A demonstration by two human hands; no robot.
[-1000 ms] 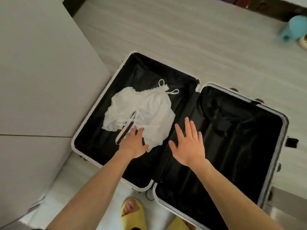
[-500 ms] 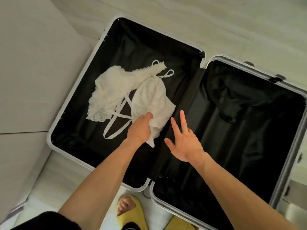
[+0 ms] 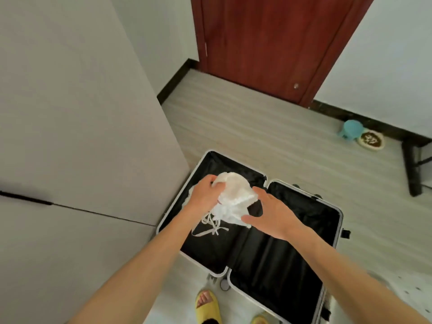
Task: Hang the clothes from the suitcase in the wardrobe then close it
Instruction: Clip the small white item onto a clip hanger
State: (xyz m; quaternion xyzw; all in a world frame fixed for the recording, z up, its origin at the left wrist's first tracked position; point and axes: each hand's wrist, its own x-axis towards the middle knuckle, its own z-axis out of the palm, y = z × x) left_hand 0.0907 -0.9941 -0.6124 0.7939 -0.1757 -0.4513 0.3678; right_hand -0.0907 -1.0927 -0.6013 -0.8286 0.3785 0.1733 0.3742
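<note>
My left hand (image 3: 205, 195) has its grip closed around the bunched top of the white garment (image 3: 236, 195), holding it up over the left half of the open suitcase (image 3: 340, 215) while its thin straps (image 3: 210, 226) dangle down toward the black lining. My right hand (image 3: 271, 213) is spread wide, thumb and forefinger against the cloth's right edge. The suitcase lies flat on the pale floor (image 3: 268, 136) just beside the grey wardrobe (image 3: 77, 136) on my left. My yellow slippers (image 3: 208, 307) show at the near edge, and a red-brown door (image 3: 268, 43) stands beyond.
</note>
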